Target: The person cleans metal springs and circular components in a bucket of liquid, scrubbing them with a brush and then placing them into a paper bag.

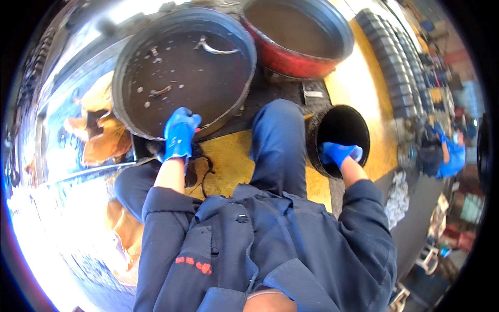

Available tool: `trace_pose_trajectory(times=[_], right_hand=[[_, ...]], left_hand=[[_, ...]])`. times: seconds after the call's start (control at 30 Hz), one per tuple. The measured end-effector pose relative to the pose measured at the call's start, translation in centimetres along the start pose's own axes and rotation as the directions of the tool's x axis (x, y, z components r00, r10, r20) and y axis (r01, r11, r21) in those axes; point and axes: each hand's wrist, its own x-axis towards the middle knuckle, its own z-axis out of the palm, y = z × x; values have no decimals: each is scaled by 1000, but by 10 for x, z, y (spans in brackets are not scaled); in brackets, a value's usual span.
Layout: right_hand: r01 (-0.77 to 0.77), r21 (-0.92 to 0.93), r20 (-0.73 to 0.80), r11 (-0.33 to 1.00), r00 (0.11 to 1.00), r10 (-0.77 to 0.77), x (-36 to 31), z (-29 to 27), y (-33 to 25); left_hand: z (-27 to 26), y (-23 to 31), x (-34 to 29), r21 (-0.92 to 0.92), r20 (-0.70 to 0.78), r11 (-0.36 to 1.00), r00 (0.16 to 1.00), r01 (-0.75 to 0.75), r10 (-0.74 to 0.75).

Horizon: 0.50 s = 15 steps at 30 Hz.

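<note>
My left hand (pixel 179 134), in a blue glove, is at the near rim of a large round tub (pixel 120 117) of murky brown water. Its fingers are curled; a small red bit shows beside them, but what they hold is unclear. In the tub lie a pale curved piece (pixel 218 50), a brownish piece (pixel 160 92) and several small white bits. My right hand (pixel 341 152), gloved in blue too, reaches into the mouth of a black bucket (pixel 362 119) beside my knee. Its fingertips and the bucket's bottom are hidden.
A second tub (pixel 288 62), red outside, holds brown liquid at the far side. Brown sheet-like pieces (pixel 106 138) lie left. Dark ribbed objects (pixel 387 57) line up at far right. Another person in blue (pixel 453 156) is at the right, beyond a grey crumpled heap (pixel 397 200).
</note>
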Motion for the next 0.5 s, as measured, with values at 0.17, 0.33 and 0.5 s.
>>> trace_pose_trajectory(times=[0.17,0.33,0.5], right_hand=[[-3,-442,-271,897,954,-130,-15,-33,56],[-269,-323,-437,907,893,109,-60,-167,34],[477,-10,-682,879,640,-355,-100,-279,-107]], left_hand=[[-5,19,4,46,93,994,991,95,-99],[-23,37,1,2,300,971,926,239,-229],[-22,25,4,18,210,971,948,239,-238]])
